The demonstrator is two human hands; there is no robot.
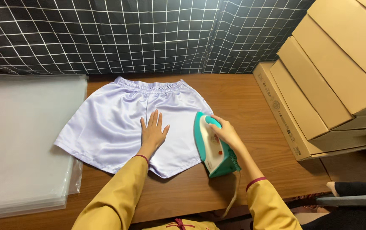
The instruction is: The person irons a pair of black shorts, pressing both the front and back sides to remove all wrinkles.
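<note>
**Ironing satin shorts, iron at the hem edge**

Left hand (152,131) spread flat, fingers fanned, pressing down the middle of the pale lilac satin shorts (114,123). Right hand (225,133) wrapped around the handle of the teal-and-white steam iron (212,145), just right of the left hand. Iron tilted up on its side edge, touching or just beside the right leg hem of the shorts; sole mostly turned away, so contact with the fabric hard to judge. Cord (232,194) trailing down past the right wrist, off the near edge of the wooden table (242,102).

Left of the left hand, well apart: stack of clear plastic bags (21,140). Right of the right hand: slanted stack of flat cardboard boxes (332,81). Beyond both hands: dark grid-patterned cloth (106,34) along the wall.

Likely risks, as judgement only: scorching or glazing of the thin satin through lingering heat; burnt left fingers, given closeness to the iron; pressed-in creases from cloth shifting under the palm; snagging of the cord on the table edge, jerking the iron.
</note>
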